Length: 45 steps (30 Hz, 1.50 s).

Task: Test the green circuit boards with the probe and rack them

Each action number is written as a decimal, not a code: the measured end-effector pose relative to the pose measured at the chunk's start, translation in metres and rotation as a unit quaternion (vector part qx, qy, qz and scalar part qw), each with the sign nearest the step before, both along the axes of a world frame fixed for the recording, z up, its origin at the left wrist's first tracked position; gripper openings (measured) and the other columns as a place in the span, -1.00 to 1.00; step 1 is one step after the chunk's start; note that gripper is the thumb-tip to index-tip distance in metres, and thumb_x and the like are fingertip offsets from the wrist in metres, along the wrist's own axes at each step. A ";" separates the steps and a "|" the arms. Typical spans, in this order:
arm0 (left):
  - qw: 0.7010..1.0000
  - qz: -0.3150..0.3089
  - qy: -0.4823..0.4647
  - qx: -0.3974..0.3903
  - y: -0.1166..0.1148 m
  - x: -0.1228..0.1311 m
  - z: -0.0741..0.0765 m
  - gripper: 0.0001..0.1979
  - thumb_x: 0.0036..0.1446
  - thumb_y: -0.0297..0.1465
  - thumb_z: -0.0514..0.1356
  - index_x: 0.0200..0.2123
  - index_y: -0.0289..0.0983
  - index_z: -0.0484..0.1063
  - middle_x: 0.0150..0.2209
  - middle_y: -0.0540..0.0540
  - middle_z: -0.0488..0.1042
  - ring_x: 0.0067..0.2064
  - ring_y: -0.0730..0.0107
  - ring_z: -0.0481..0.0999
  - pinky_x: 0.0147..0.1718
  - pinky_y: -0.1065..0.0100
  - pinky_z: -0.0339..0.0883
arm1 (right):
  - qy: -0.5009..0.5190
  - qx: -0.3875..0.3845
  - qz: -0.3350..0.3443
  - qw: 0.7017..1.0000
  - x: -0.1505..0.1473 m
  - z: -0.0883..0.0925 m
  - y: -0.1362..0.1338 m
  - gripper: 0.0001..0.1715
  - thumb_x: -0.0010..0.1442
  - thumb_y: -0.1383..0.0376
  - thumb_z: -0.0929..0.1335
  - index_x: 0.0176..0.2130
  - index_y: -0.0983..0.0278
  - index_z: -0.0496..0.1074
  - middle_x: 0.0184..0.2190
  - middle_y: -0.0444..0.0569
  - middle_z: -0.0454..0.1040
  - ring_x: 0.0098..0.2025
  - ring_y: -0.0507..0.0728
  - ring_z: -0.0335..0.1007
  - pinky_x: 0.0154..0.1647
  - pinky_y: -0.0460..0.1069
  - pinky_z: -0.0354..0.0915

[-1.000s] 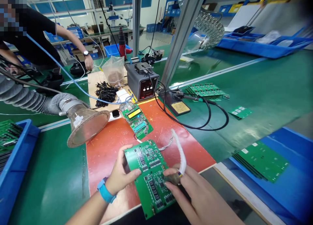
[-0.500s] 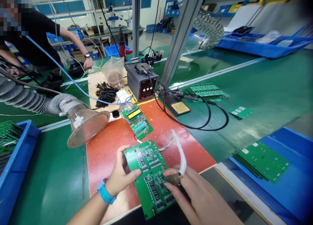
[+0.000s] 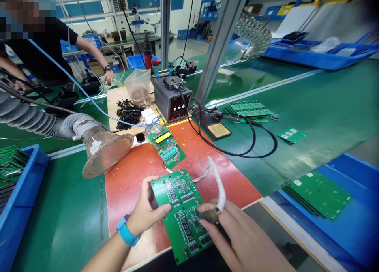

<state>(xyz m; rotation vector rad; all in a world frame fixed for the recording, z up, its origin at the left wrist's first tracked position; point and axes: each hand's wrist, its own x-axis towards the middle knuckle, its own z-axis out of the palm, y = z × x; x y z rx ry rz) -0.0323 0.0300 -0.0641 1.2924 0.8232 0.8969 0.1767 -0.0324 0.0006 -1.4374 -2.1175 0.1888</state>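
A green circuit board (image 3: pixel 177 220) with two four-digit displays is held tilted over the front of the red mat (image 3: pixel 124 201). My left hand (image 3: pixel 149 209) grips its left edge, thumb on top; a blue wristband circles that wrist. Pinched in my right hand (image 3: pixel 233 232) is a dark connector (image 3: pixel 211 215), pressed against the board's right part; its tip is hidden by the board parts and fingers. From it a white-wrapped cable (image 3: pixel 219 185) loops back toward a smaller board (image 3: pixel 166 143) with a lit yellow screen and a blue light.
A fume-extraction hood (image 3: pixel 106 153) stands at left, beside a blue bin (image 3: pixel 26 201) of boards. Behind the mat sit a soldering station (image 3: pixel 174 100) and an iron stand (image 3: pixel 217 130). Stacked boards (image 3: pixel 319 193) lie in a blue tray at right. A co-worker (image 3: pixel 53 47) stands back left.
My hands, the board and the connector stay nearly still. At the back left, the co-worker's body and arm have shifted slightly to the right.
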 end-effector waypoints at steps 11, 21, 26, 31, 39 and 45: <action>0.996 0.010 0.036 0.085 0.003 -0.001 0.002 -0.48 0.03 -0.26 0.23 -0.01 -0.15 0.03 0.05 -0.15 0.18 0.09 0.19 0.22 0.02 0.18 0.15 | -0.006 0.004 0.007 1.000 0.001 -0.001 -0.002 -0.83 0.24 0.37 0.15 -0.20 0.27 0.27 -0.38 0.00 0.46 -0.32 0.12 0.45 -0.38 0.02 0.41; 0.964 0.065 0.177 0.188 0.003 -0.008 0.008 -0.46 -0.01 -0.26 0.26 0.02 -0.15 0.14 0.11 -0.17 0.13 0.16 0.13 0.13 0.10 0.09 0.04 | 0.034 -0.013 0.003 0.999 0.001 -0.005 -0.003 -0.84 0.20 0.38 0.19 -0.21 0.26 0.31 -0.36 -0.01 0.46 -0.30 0.13 0.44 -0.33 0.03 0.40; 0.940 0.175 0.211 0.202 -0.007 -0.005 0.019 -0.64 0.05 -0.32 0.22 -0.05 -0.12 0.29 -0.02 -0.10 0.28 0.05 0.23 0.26 0.03 0.18 0.13 | 0.165 -0.136 -0.004 0.977 0.012 0.009 0.008 -0.83 0.21 0.30 0.22 -0.18 0.19 0.34 -0.29 -0.06 0.46 -0.25 0.06 0.43 -0.29 -0.07 0.40; 0.959 0.274 0.055 0.048 -0.014 -0.002 0.029 -0.66 0.03 -0.25 0.21 -0.10 -0.17 0.31 -0.50 0.09 0.34 -0.53 0.55 0.30 -0.54 0.52 0.23 | 0.359 -0.167 -0.067 0.916 0.008 0.017 0.043 -0.76 0.20 0.18 0.22 -0.19 0.24 0.33 -0.34 -0.05 0.47 -0.32 0.06 0.44 -0.28 -0.03 0.40; 0.909 0.408 0.048 -0.071 0.028 -0.066 0.065 -0.53 -0.15 -0.16 0.28 -0.14 -0.23 0.39 -0.45 0.06 0.41 -0.51 0.49 0.37 -0.56 0.51 0.24 | 0.293 -0.196 -0.021 0.936 -0.013 -0.013 0.062 -0.78 0.24 0.20 0.19 -0.17 0.24 0.31 -0.22 -0.01 0.42 -0.13 0.11 0.36 -0.10 0.06 0.29; 0.927 0.343 0.148 -0.025 0.033 -0.081 0.055 -0.55 -0.07 -0.12 0.23 -0.13 -0.22 0.36 -0.40 0.02 0.42 -0.48 0.46 0.37 -0.48 0.45 0.28 | 0.210 -0.184 -0.015 0.960 -0.014 -0.012 0.061 -0.79 0.25 0.24 0.17 -0.21 0.28 0.30 -0.27 0.03 0.39 -0.16 0.13 0.34 -0.13 0.08 0.28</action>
